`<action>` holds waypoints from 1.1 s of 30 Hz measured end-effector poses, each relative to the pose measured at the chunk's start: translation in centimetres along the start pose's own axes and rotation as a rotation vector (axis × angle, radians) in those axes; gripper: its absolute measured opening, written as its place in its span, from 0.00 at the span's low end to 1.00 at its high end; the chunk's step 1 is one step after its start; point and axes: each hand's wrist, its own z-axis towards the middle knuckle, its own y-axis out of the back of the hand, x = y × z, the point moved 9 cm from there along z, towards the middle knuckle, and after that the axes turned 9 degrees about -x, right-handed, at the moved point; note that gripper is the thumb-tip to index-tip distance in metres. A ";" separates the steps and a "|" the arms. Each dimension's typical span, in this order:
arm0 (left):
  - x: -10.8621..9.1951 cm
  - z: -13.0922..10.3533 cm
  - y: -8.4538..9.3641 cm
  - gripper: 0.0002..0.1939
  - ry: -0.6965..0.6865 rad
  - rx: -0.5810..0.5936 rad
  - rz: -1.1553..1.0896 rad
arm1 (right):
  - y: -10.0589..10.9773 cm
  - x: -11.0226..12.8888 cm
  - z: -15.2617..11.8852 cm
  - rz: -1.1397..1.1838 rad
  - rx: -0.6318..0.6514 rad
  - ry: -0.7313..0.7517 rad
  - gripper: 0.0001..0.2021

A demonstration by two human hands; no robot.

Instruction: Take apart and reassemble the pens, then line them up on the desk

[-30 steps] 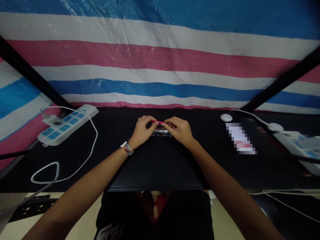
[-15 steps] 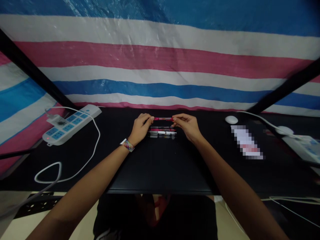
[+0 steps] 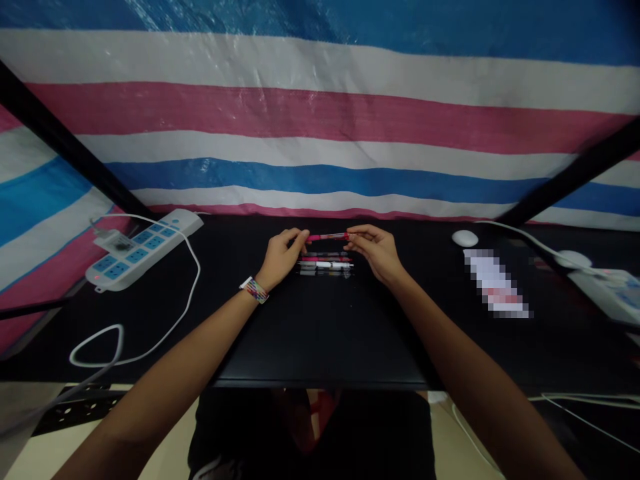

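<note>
I worked in dim light. Pale glare streaked the upper left of the sheet [image 3: 320,120], while the table [image 3: 320,333] lay nearly black and my clothes [image 3: 380,433] sank into shadow below it. A tiny red light [image 3: 97,277] glowed on the left power strip [image 3: 135,255]. The wide view stretched my forearms [image 3: 200,370] toward the lower corners; the top right corner darkened. The right power strip [image 3: 607,300] looked smeared, the paper [image 3: 497,283] was pixelated, and the pens [image 3: 327,265] came out soft.
</note>
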 end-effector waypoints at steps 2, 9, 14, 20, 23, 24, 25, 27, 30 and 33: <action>-0.2 0.1 0.3 0.09 -0.024 -0.037 -0.059 | 0.0 0.1 0.0 0.002 -0.004 -0.001 0.18; 0.2 0.1 0.0 0.08 0.042 -0.007 -0.140 | 0.2 0.0 0.0 0.055 -0.021 -0.036 0.18; 0.3 0.1 -0.1 0.10 0.037 0.012 -0.111 | 0.2 -0.2 0.2 0.053 -0.012 -0.038 0.17; 0.5 0.1 0.0 0.10 0.047 -0.007 -0.126 | 0.2 -0.4 0.2 0.057 -0.007 -0.040 0.16; 0.5 0.1 0.3 0.09 0.064 -0.038 -0.154 | 0.2 -0.4 0.2 0.043 0.000 -0.033 0.15; 0.3 0.2 0.6 0.12 0.055 -0.065 -0.170 | 0.2 -0.4 0.2 0.043 0.001 -0.033 0.15; 0.2 0.2 0.7 0.13 0.044 -0.076 -0.173 | 0.2 -0.4 0.2 0.045 0.002 -0.035 0.15; 0.2 0.2 0.7 0.15 0.041 -0.061 -0.129 | 0.1 -0.4 0.2 0.055 0.004 -0.044 0.14; 0.9 0.2 0.6 0.29 0.082 -0.044 -0.062 | 0.1 -0.4 0.3 0.078 0.006 -0.055 0.14; 1.4 0.3 0.6 0.18 0.101 -0.070 -0.123 | 0.3 -0.5 0.4 0.071 -0.003 -0.047 0.14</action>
